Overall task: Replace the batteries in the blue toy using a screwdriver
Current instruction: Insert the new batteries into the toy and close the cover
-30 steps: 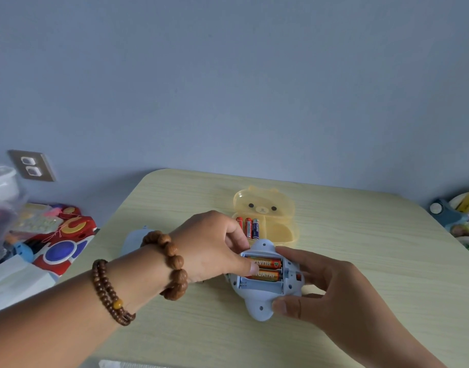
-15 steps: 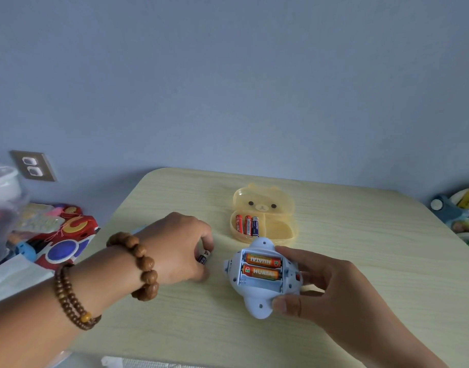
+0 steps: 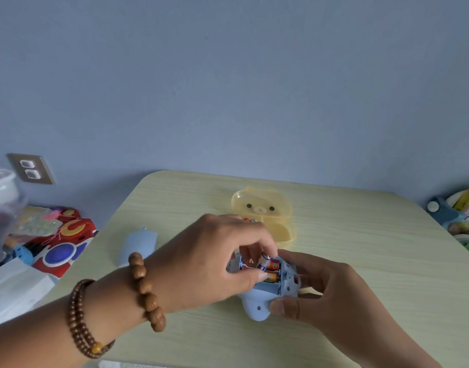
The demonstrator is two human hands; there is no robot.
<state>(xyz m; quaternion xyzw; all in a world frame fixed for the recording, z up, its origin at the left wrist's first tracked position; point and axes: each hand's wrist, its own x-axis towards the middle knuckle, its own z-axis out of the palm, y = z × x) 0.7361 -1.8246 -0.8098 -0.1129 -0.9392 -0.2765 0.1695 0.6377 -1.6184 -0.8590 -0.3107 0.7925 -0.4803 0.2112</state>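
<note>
The blue toy (image 3: 260, 305) lies on its face near the table's front, its battery bay open with two orange batteries (image 3: 272, 274) inside. My right hand (image 3: 331, 293) grips the toy's right side, thumb on its lower lobe. My left hand (image 3: 214, 264) hovers over the bay and pinches a blue-and-white battery (image 3: 264, 261) tilted above the orange ones. Behind stands an open yellow bear-shaped box (image 3: 262, 205); the spare batteries (image 3: 250, 220) in it are mostly hidden by my left hand. No screwdriver is in view.
A pale blue piece (image 3: 139, 247) lies on the table's left part. Colourful toys (image 3: 60, 243) and a clear bin (image 3: 2, 197) crowd the floor at the left, below a wall socket (image 3: 30, 168). More toys (image 3: 462, 216) sit past the right edge.
My left hand left the bay, picked a battery off the table to the left, and has carried it back over the open bay. My right hand and the toy stayed put.
</note>
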